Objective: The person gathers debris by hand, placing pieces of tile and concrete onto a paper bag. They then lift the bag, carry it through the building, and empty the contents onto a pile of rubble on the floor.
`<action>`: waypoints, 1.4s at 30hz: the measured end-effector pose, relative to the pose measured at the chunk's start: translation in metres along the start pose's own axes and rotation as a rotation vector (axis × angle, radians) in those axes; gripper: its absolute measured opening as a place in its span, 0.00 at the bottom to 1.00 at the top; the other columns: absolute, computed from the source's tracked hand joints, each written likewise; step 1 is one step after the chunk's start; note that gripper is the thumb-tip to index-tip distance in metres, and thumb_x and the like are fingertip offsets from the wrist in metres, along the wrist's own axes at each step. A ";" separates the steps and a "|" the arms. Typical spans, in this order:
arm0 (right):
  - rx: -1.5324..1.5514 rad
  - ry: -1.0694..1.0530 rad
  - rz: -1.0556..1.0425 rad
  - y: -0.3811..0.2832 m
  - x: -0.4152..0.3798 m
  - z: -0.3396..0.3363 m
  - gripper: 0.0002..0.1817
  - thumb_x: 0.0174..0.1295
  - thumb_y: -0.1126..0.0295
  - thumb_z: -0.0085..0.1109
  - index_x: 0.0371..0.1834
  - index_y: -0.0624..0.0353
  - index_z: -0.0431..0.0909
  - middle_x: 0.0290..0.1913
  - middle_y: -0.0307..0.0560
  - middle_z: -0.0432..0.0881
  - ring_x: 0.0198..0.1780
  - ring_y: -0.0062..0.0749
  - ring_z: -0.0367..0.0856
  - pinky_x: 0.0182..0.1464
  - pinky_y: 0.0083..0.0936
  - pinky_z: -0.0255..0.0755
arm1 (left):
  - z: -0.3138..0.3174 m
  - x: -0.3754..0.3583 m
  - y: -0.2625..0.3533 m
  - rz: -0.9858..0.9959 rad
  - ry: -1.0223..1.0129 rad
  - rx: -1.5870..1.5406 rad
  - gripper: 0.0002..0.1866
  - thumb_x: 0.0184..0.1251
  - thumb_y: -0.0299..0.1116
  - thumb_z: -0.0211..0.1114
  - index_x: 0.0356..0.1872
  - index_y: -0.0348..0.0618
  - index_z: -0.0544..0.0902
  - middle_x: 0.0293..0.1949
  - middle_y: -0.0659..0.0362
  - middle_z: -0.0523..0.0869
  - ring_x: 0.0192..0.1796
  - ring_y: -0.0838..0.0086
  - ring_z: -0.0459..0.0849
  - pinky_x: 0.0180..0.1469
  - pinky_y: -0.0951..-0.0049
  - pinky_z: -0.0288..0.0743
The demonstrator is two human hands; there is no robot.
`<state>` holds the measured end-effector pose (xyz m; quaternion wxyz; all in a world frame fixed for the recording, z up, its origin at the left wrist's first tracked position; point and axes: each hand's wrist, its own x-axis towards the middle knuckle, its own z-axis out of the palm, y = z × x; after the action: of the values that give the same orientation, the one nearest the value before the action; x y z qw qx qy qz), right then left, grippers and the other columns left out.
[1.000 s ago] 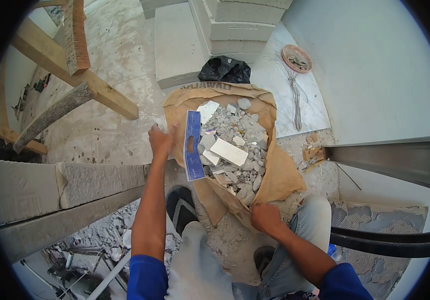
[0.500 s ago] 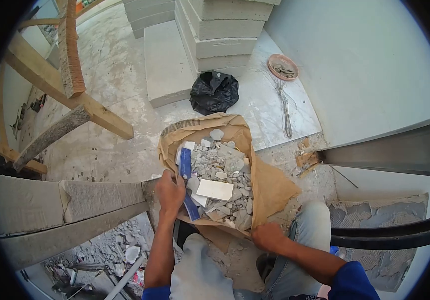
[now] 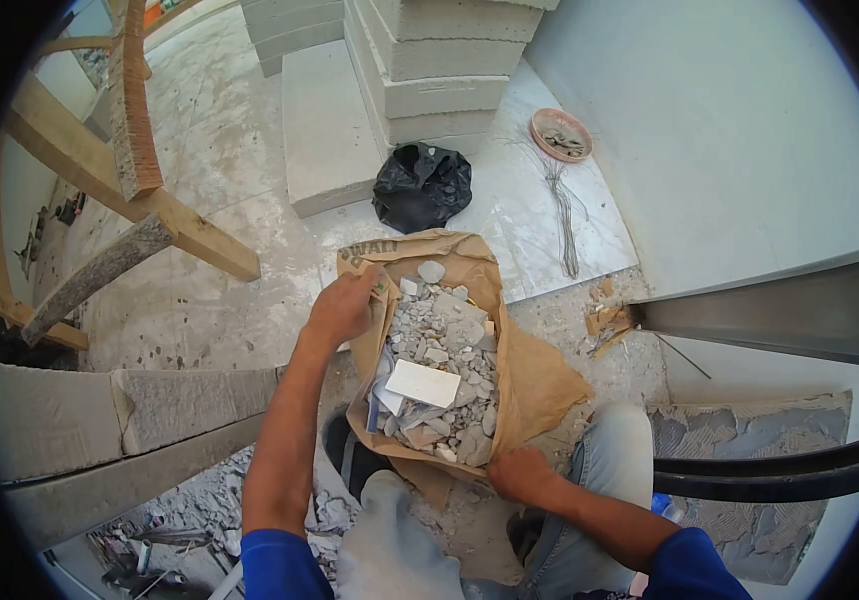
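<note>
Your left hand (image 3: 343, 308) pinches the far rim of the paper sack (image 3: 540, 385), which sits on the floor between your knees; your right hand (image 3: 518, 472) clamps its near edge. The step looks like gathering the mouth (rubble (image 3: 445, 345) heaped inside); next, draw both edges together evenly.

Bright, even daylight fills the scene, washing the pale wall (image 3: 750, 120) and concrete floor (image 3: 230, 150) close to glare. Shadows are soft and short, darkest under the black bag (image 3: 422, 185). The fisheye lens bends straight edges and leaves a black circular vignette at the corners. Focus is sharp centrally, softer toward the rim.
</note>
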<state>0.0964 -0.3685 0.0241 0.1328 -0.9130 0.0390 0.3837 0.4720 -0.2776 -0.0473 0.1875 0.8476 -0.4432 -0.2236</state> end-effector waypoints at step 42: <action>0.290 0.007 0.208 0.010 0.007 -0.001 0.14 0.60 0.64 0.56 0.35 0.64 0.86 0.39 0.63 0.88 0.42 0.59 0.88 0.44 0.52 0.82 | 0.004 0.025 0.008 0.080 -0.029 0.387 0.07 0.63 0.30 0.63 0.42 0.48 0.84 0.40 0.51 0.88 0.46 0.54 0.89 0.46 0.50 0.82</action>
<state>0.1008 -0.3780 0.0178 0.2226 -0.8766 0.1884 0.3828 0.4771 -0.3035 -0.0522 0.0234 0.8464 -0.5137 -0.1387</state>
